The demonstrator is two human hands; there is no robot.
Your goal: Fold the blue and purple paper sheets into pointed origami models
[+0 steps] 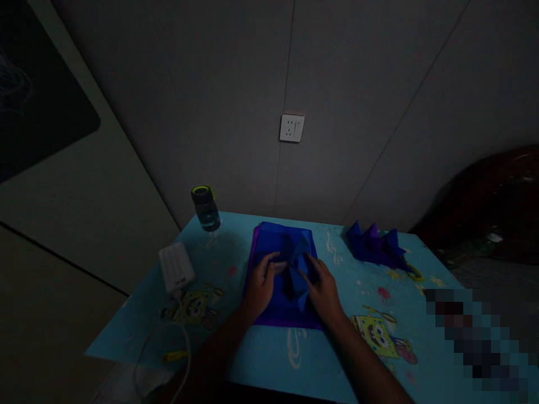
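A folded piece of blue paper, with pointed flaps at its top and bottom, is held up over a stack of blue and purple paper sheets. My right hand grips its right side, fingers and thumb among the folds. From the left, my left hand reaches in with bent fingers, its fingertips at the middle of the folded paper. Dim light and the dark blue sheets behind make the exact finger contact hard to see.
Several folded blue and purple paper shapes stand at the back right of the patterned blue table. To the left are a water bottle, a white power bank and its white cable. A wall socket is behind.
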